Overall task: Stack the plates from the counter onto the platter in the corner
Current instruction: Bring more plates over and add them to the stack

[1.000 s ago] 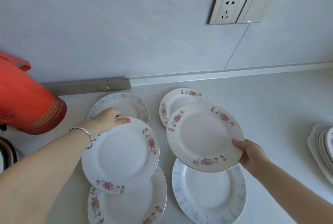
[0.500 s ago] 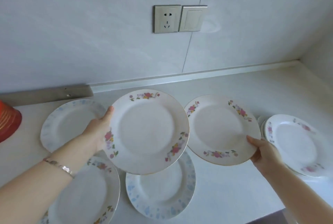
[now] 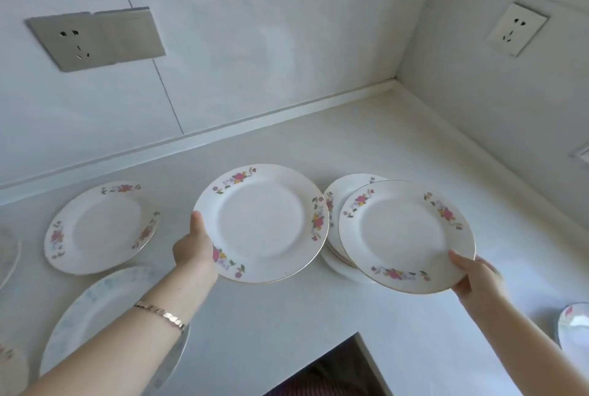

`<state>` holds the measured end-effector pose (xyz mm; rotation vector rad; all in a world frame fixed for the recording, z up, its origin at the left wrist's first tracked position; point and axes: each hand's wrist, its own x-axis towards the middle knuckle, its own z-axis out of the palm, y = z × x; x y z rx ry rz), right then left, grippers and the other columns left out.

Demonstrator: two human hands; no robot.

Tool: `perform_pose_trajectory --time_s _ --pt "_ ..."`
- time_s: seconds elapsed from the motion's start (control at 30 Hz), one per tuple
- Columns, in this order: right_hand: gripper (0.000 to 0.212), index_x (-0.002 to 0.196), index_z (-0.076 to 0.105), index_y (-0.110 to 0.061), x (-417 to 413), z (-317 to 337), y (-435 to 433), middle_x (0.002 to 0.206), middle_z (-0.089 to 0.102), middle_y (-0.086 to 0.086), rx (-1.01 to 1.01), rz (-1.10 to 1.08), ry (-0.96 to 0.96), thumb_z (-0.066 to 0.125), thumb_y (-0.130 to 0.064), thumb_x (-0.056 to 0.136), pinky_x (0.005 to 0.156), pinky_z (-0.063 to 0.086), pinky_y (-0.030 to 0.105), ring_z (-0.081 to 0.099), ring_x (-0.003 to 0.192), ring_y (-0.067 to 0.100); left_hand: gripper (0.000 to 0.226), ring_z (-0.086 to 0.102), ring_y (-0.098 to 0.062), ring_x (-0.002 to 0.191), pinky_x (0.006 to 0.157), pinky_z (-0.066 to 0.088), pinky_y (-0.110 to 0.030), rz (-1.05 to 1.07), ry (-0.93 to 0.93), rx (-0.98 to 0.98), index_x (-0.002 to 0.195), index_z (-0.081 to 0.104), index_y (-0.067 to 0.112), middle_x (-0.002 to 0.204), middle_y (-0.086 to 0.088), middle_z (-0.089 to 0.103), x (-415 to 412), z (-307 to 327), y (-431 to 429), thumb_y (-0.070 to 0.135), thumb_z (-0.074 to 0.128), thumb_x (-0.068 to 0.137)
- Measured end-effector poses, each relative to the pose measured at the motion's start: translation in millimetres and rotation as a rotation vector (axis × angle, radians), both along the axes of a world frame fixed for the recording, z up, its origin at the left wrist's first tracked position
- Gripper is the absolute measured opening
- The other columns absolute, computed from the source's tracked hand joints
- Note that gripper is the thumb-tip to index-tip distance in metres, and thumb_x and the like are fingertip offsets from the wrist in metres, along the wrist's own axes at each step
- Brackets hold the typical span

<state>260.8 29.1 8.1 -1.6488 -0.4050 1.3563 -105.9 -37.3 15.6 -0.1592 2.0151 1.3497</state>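
Observation:
My left hand [image 3: 193, 250] grips the near-left rim of a white flowered plate [image 3: 261, 223], held above the counter in the middle of the view. My right hand [image 3: 471, 276] holds a second flowered plate [image 3: 404, 236] by its near-right rim, hovering over the stack of plates [image 3: 334, 204] that sits on the white platter [image 3: 334, 265] in the corner. Most of the stack and platter is hidden under that plate. Another flowered plate [image 3: 98, 226] lies flat on the counter at the left.
A blue-patterned plate [image 3: 95, 309] lies under my left forearm, with other plate edges at the far left [image 3: 9, 252]. A small dish [image 3: 573, 328] sits at the right edge. Walls with outlets [image 3: 95, 38] meet at the corner. The counter [image 3: 318, 316] has a cut-out at the bottom.
Both hands have carried their plates to the right toward the corner. The right-hand plate now hovers over the stack on the platter; the view has swung right too.

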Motion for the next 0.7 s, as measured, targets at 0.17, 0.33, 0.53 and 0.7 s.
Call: perform_pose_trajectory --time_s 0.17,0.33,0.53,0.7 --pt "0.022 0.068 0.046 -0.008 21.2 -19.5 16.1 0.071 0.047 0.009 -0.069 0.013 -0.007 0.055 0.001 0.086 0.041 0.05 0.016 0.045 0.062 0.019 0.051 0.042 -0.019 0.053 0.049 0.033 -0.026 -0.001 0.038 -0.037 0.06 0.04 0.011 0.062 -0.003 0.043 38.8 1.2 13.3 0.051 0.046 0.091" --pt "0.027 0.065 0.042 -0.009 18.8 -39.1 26.5 0.069 0.046 0.008 -0.114 0.007 0.0 0.055 0.001 0.086 0.04 0.049 0.017 0.045 0.06 0.019 0.052 0.049 -0.027 0.066 0.064 0.041 -0.029 -0.005 0.104 -0.068 0.071 0.048 0.004 0.067 -0.006 0.047 50.2 7.5 18.4 0.052 0.044 0.091" --pt "0.022 0.069 0.045 -0.008 12.2 -55.5 30.8 0.071 0.048 0.008 -0.126 0.005 -0.028 0.055 -0.002 0.088 0.044 0.049 0.02 0.046 0.062 0.019 0.054 0.04 -0.018 0.054 0.074 0.038 -0.03 -0.011 0.163 -0.09 0.059 0.038 0.01 0.062 -0.002 0.042 44.8 12.2 23.5 0.053 0.042 0.091" --pt "0.013 0.097 0.054 -0.004 7.5 -55.6 36.3 0.082 0.056 0.012 -0.065 0.081 -0.324 0.058 -0.01 0.086 0.054 0.04 0.026 0.05 0.065 0.024 0.054 0.05 -0.027 0.07 0.076 0.041 -0.033 -0.002 0.145 -0.096 0.06 0.04 0.012 0.063 -0.001 0.045 33.7 7.9 28.3 0.057 0.044 0.089"
